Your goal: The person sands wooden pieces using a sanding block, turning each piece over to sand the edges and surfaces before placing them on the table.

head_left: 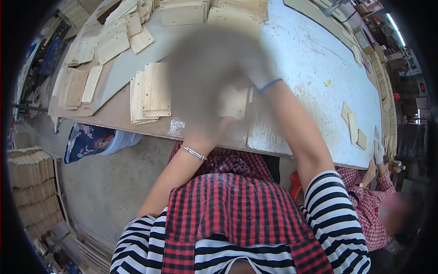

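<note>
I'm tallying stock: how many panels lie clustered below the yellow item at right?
3: the top panel, the middle panel just below, and the bottom panel at lower right. More may be hidden underneath.

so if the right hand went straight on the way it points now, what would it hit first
Probably the boards at the far side of the table, going by the line of the right hand and forearm. Blur covers the space just ahead, so something nearer can't be ruled out.

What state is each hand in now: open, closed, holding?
Left hand: near a drilled wooden panel; too blurred to tell open or closed.
Right gloved hand: also too blurred to tell.
</note>
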A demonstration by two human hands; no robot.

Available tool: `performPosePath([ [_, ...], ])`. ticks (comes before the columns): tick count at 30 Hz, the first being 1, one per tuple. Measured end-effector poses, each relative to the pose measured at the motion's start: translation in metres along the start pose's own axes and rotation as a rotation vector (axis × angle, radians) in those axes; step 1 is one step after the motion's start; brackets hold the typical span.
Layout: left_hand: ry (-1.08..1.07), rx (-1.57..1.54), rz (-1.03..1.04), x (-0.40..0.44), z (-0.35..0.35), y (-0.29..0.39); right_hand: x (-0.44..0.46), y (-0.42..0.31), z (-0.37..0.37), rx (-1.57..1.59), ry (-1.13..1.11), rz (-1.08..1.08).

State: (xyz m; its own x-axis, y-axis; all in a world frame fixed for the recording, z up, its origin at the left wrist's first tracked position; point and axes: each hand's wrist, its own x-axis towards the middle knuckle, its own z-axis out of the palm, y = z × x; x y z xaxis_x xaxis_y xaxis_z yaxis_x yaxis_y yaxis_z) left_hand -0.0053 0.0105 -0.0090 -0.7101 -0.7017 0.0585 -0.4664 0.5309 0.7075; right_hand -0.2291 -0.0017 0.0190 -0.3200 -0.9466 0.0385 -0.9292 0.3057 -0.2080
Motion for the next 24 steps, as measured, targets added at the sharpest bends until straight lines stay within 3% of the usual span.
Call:
performPosePath([
  [1, 0.098, 0.007, 0.076, -0.001, 0.003, -0.005, -0.008, 0.001, -0.001, 0.054, 0.051, -0.089],
  [4, 0.074, -0.074, 0.051, 0.0, -0.001, -0.004, -0.045, -0.021, -0.005, 0.024, 0.203, -0.301],
  [5, 0.066, -0.074, 0.045, 0.001, 0.001, -0.008, -0.049, -0.025, 0.001, -0.026, 0.265, -0.298],
  [10, 0.22, 0.076, 0.217, 0.003, 0.014, -0.022, -0.011, -0.003, 0.019, -0.017, 0.031, -0.026],
  [14, 0.22, 0.051, 0.228, -0.001, 0.016, -0.025, -0.042, -0.012, -0.001, 0.174, 0.081, -0.311],
  [16, 0.163, -0.032, 0.152, 0.0, 0.012, -0.019, -0.038, -0.011, 0.01, 0.171, 0.04, -0.274],
  [20, 0.151, -0.006, 0.192, 0.0, 0.015, -0.023, -0.024, -0.006, 0.031, -0.006, -0.013, -0.054],
  [24, 0.237, 0.071, 0.236, -0.001, 0.016, -0.027, -0.038, -0.015, 0.0, 0.123, 0.054, -0.309],
])
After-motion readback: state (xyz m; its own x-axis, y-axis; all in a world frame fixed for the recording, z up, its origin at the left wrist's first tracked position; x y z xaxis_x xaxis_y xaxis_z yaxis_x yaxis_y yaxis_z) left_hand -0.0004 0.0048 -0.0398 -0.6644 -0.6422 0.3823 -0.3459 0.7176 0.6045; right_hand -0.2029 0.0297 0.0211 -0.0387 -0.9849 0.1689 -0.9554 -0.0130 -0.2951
